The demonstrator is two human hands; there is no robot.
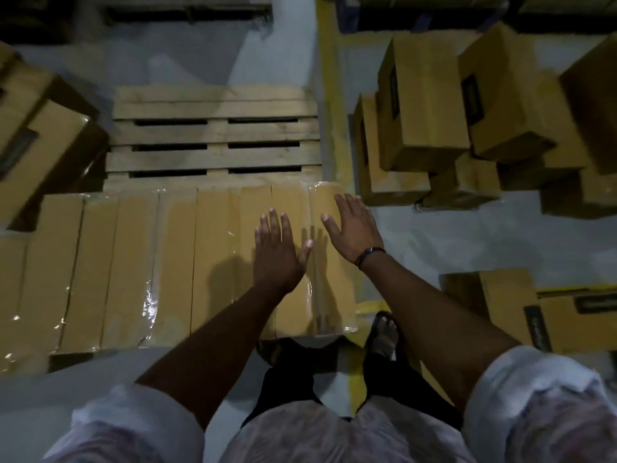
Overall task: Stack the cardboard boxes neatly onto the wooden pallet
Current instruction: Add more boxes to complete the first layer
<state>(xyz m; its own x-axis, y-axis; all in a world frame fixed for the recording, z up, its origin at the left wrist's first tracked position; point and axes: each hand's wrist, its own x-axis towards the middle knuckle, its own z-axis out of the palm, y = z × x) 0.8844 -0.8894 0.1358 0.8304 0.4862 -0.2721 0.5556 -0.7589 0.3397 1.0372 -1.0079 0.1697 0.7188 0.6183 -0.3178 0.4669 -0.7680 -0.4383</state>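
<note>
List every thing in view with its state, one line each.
Pale wooden slatted pallet: near part loaded, far slats bare.
Row of tan taped cardboard boxes: closed, side by side on the pallet.
Left hand: open, flat over the row.
Right hand: open, over the rightmost box's far end.
Heap of tan cardboard boxes at right: jumbled on the floor.
Tan cardboard box at left: tilted, off the pallet.

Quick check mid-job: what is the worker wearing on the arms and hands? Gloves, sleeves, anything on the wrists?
No gloves: the left hand and right hand are bare. A thin dark band circles the right wrist. Both forearms are uncovered; loose pale sleeves with a faint pinkish pattern end near the elbows.
</note>
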